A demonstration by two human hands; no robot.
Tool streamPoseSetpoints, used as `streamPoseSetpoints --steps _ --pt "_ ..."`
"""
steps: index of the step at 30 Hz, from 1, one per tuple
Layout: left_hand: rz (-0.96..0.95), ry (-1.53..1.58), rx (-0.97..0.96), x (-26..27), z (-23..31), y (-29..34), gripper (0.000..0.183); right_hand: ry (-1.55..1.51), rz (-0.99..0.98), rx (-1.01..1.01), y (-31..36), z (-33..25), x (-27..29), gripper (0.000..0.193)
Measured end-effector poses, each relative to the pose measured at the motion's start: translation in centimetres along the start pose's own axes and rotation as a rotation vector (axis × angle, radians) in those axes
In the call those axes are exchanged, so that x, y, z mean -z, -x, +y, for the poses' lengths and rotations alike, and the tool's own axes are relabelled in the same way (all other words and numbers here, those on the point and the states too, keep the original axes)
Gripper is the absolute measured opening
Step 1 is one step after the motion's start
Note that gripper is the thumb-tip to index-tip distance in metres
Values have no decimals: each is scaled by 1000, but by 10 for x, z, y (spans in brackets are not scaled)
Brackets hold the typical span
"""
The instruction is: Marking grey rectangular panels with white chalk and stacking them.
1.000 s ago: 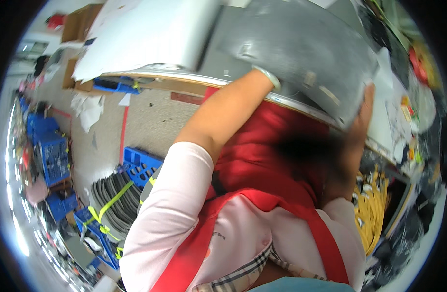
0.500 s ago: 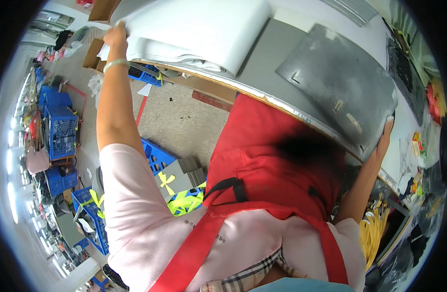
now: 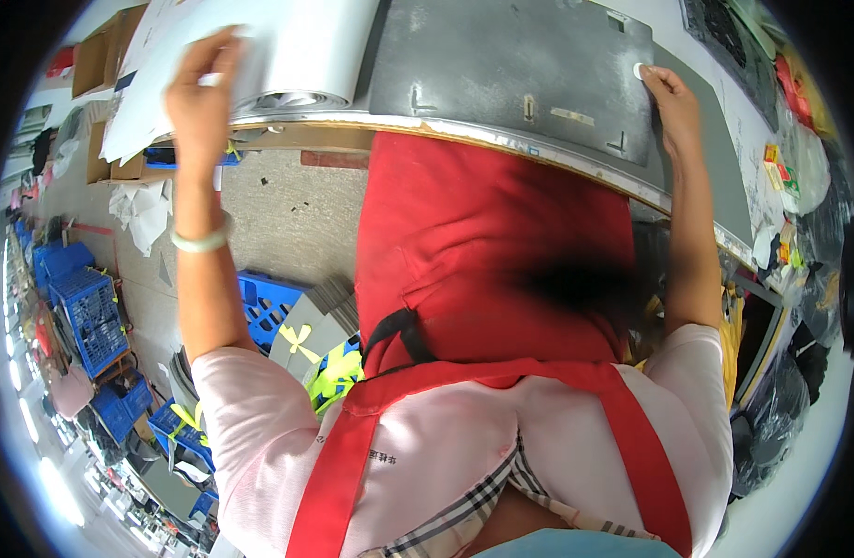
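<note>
A dark grey flat board (image 3: 511,74) lies on the workbench (image 3: 576,166) in front of me. My right hand (image 3: 673,102) presses on the board's right edge, fingers bent over it. My left hand (image 3: 204,98) rests on a curled white sheet (image 3: 287,46) lying left of the board, fingers spread on its edge. A pale bangle sits on my left wrist. I wear a red apron over a pink top.
Blue plastic crates (image 3: 92,312) stand on the floor at the left. Bundles of grey boards tied with yellow tape (image 3: 320,349) lie by my left side. Cardboard boxes (image 3: 97,60) sit at the far left. Small coloured items (image 3: 780,167) crowd the bench's right end.
My left hand has come down from the sheet's far left corner onto its near edge. The grey board has shifted left and lies flatter, with my right hand now on its right edge.
</note>
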State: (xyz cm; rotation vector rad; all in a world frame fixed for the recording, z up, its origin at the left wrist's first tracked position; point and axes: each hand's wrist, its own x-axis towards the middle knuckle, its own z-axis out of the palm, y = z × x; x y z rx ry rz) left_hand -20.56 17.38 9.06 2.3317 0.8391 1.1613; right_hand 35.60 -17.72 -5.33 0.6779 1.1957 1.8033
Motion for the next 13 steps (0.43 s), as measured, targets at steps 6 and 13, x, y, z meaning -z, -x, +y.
streamPoseSetpoints --steps 6,13 --pt "-494 23 -262 -74 95 69 22 -997 -311 -700 -53 31 22 28" --pt "-591 -19 -254 -99 84 73 28 -2371 -959 -1602 -70 101 47 30"
